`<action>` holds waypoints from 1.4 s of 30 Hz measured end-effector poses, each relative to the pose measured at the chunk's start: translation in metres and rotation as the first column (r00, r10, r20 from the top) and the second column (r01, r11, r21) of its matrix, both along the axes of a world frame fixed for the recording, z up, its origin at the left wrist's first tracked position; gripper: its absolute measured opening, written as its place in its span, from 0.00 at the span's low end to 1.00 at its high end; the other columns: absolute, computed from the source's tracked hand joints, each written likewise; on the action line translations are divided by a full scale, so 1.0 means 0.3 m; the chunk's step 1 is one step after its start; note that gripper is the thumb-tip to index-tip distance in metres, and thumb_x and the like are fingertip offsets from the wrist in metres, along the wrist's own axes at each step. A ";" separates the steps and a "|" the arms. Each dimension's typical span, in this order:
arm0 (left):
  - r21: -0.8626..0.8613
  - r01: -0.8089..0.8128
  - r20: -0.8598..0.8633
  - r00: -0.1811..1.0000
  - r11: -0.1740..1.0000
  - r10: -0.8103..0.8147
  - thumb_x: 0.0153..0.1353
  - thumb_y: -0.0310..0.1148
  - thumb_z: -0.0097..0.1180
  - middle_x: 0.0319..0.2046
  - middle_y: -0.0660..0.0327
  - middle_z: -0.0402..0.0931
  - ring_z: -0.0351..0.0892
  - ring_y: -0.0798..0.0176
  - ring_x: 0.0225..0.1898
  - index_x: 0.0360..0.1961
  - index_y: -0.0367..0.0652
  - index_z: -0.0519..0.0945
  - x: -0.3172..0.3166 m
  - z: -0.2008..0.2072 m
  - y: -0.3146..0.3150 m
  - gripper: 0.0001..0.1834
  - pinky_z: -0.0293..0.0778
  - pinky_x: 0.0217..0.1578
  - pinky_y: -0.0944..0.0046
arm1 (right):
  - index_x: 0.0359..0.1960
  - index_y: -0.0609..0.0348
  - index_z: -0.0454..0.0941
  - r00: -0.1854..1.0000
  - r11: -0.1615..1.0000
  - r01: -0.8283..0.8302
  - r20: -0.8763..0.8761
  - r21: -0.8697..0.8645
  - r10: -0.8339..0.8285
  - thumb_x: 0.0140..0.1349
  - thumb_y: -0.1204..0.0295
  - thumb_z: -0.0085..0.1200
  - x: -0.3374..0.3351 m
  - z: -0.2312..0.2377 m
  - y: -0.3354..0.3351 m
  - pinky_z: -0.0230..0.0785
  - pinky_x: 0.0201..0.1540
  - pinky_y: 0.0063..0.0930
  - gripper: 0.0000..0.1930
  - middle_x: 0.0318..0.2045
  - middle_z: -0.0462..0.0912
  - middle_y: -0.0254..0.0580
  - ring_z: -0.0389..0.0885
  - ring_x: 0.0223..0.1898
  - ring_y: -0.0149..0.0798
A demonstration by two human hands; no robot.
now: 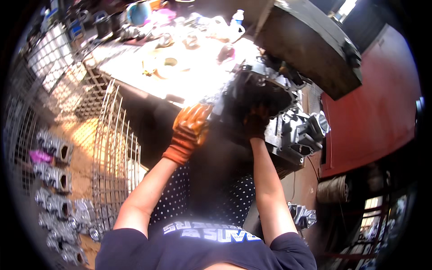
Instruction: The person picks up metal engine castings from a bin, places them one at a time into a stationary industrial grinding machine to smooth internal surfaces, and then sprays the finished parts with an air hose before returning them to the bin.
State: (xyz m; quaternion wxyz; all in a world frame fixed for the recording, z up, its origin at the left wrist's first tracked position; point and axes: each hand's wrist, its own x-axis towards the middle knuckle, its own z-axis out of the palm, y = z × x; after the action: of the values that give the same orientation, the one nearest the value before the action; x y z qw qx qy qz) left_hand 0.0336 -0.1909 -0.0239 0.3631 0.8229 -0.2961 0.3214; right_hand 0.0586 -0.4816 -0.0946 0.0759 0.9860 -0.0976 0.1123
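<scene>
A large metal casting [263, 92], like an engine housing, sits at the right end of the workbench [130, 90]; its near side is in deep shadow. My left hand [192, 122], in an orange coated glove, is at the bench's front edge with its fingers curled in by the casting's left side. Glare hides what lies at those fingertips. Against the casting's near side is my right hand [257, 119], also gloved; shadow swallows its fingers. More silver castings [303, 135] stand just right of it.
A heavy metal machine head [310, 42] overhangs the casting. Tape rolls [168, 65], a plastic bottle [237, 18] and several parts crowd the sunlit bench. Wire mesh cages [114, 148] and rows of castings [56, 180] stand at left. A red panel [373, 99] rises at right.
</scene>
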 end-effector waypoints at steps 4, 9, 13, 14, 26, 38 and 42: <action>0.062 0.187 0.219 0.956 0.980 -0.196 0.47 0.29 0.55 0.47 0.53 0.74 0.71 0.48 0.51 0.52 0.43 0.72 0.252 0.076 -0.319 0.27 0.65 0.55 0.52 | 0.46 0.59 0.74 0.970 0.990 0.065 0.224 0.122 -0.092 0.51 0.59 0.49 0.159 0.142 -0.099 0.44 0.65 0.51 0.23 0.55 0.67 0.55 0.59 0.60 0.54; -0.112 -0.132 0.153 0.977 0.985 0.148 0.50 0.38 0.58 0.54 0.49 0.67 0.65 0.45 0.56 0.56 0.39 0.67 0.429 -0.027 -0.412 0.31 0.61 0.57 0.52 | 0.37 0.59 0.76 0.916 1.000 -0.010 0.401 0.027 -0.001 0.51 0.61 0.49 0.165 0.075 -0.010 0.50 0.61 0.49 0.17 0.40 0.72 0.54 0.66 0.51 0.55; -0.235 0.028 -0.232 0.969 0.972 -0.084 0.52 0.39 0.61 0.50 0.45 0.70 0.70 0.47 0.52 0.57 0.36 0.64 0.535 -0.037 -0.433 0.34 0.66 0.52 0.58 | 0.40 0.51 0.79 0.852 0.995 -0.061 0.523 0.073 0.014 0.55 0.65 0.45 0.149 0.080 0.005 0.64 0.47 0.42 0.14 0.41 0.76 0.47 0.72 0.44 0.47; -0.211 0.038 -0.218 0.972 0.977 -0.085 0.53 0.38 0.58 0.42 0.47 0.75 0.76 0.48 0.45 0.53 0.39 0.69 0.617 -0.085 -0.447 0.27 0.70 0.46 0.58 | 0.41 0.50 0.79 0.839 0.996 -0.070 0.543 0.054 0.029 0.55 0.66 0.44 0.175 0.041 -0.015 0.64 0.48 0.42 0.14 0.42 0.76 0.46 0.72 0.44 0.47; 0.013 -0.031 -0.351 0.936 0.999 0.034 0.55 0.38 0.49 0.34 0.49 0.79 0.78 0.44 0.39 0.43 0.49 0.77 0.604 -0.006 -0.434 0.15 0.73 0.41 0.52 | 0.34 0.55 0.74 0.837 0.993 0.011 0.545 -0.114 0.053 0.54 0.62 0.45 0.182 0.034 0.028 0.64 0.41 0.47 0.12 0.38 0.73 0.49 0.71 0.41 0.51; 0.070 -0.094 -0.249 0.962 0.993 0.109 0.53 0.39 0.53 0.30 0.50 0.78 0.77 0.42 0.35 0.41 0.46 0.74 0.676 -0.086 -0.441 0.15 0.72 0.37 0.51 | 0.26 0.49 0.78 0.806 0.999 0.012 0.591 0.036 -0.031 0.53 0.68 0.48 0.191 0.056 0.043 0.65 0.46 0.39 0.05 0.33 0.77 0.41 0.73 0.39 0.45; 0.036 -0.041 -0.266 0.963 0.999 0.049 0.54 0.42 0.53 0.30 0.51 0.78 0.77 0.43 0.35 0.42 0.47 0.74 0.674 -0.087 -0.456 0.17 0.72 0.37 0.51 | 0.34 0.54 0.75 0.838 0.992 -0.029 0.544 0.124 -0.044 0.53 0.60 0.48 0.203 -0.001 0.003 0.63 0.47 0.45 0.13 0.40 0.72 0.48 0.69 0.46 0.52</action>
State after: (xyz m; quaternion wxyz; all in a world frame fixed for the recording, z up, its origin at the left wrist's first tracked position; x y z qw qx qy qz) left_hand 0.2358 -0.3276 -0.0500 0.3799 0.8706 -0.2305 0.2113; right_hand 0.1194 -0.4806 -0.0950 -0.0174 0.9155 -0.1260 0.3816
